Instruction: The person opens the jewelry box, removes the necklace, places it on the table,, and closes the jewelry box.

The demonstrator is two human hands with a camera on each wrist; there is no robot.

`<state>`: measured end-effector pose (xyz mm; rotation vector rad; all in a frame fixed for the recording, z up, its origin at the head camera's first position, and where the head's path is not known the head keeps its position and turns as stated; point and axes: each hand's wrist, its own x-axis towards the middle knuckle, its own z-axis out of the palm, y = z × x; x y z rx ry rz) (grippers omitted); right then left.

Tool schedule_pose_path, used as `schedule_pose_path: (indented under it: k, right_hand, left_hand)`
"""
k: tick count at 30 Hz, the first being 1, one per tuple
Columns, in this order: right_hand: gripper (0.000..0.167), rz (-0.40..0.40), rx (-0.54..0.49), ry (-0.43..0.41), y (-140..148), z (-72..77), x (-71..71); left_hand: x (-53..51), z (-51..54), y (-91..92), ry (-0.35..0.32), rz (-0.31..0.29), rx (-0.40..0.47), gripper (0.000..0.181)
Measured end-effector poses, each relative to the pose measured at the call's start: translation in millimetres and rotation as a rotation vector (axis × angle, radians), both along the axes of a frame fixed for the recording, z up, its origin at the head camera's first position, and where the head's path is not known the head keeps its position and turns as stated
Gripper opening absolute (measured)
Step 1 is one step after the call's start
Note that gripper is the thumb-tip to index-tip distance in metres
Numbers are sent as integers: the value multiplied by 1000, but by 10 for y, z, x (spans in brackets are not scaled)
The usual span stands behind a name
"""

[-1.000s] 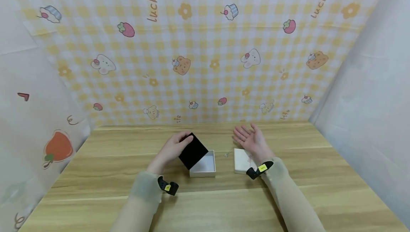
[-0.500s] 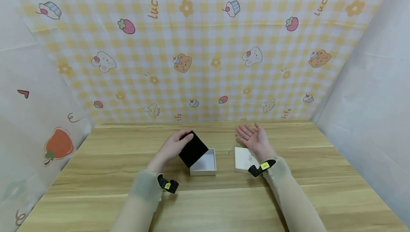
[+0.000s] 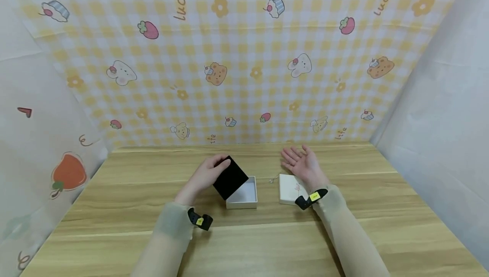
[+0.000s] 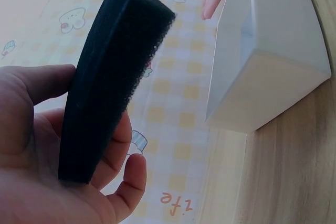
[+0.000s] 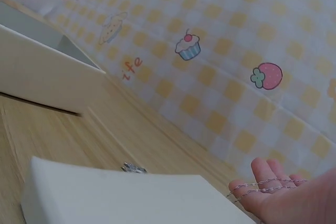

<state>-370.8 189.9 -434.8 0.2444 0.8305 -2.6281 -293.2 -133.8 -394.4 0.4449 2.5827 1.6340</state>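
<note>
My left hand (image 3: pixel 204 177) pinches a square black foam pad (image 3: pixel 231 178) between thumb and fingers, tilted on a corner above the left edge of a small white box (image 3: pixel 242 204). The left wrist view shows the pad (image 4: pixel 105 82) edge-on, thick and with a rough face. My right hand (image 3: pixel 303 167) lies palm up behind the white box lid (image 3: pixel 290 190), fingers loosely extended. A thin silver necklace chain (image 5: pixel 270 186) drapes across those fingers in the right wrist view. Its small silver pendant (image 3: pixel 271 180) rests on the table between box and lid.
The uncovered box stands left of the lid on a wood-grain table (image 3: pixel 244 243). Behind the table hangs a yellow checked cloth (image 3: pixel 244 94). Pale cloth walls (image 3: pixel 439 111) flank both sides.
My right hand has shifted slightly to the right, still palm up. The left hand and the foam pad stay nearly where they were. The head view has moved a little.
</note>
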Motion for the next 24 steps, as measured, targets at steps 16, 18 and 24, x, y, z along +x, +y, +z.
schedule_pose_path:
  k: [16, 18, 24]
  right_hand:
    - [63, -16, 62, -5, 54, -41, -52]
    - [63, -20, 65, -12, 61, -43, -57]
    - [62, -27, 71, -23, 92, -41, -63]
  left_hand:
    - [-17, -27, 5, 8, -11, -4, 38]
    - [-12, -24, 13, 7, -4, -9, 38]
    - [131, 182, 69, -2, -3, -30, 35]
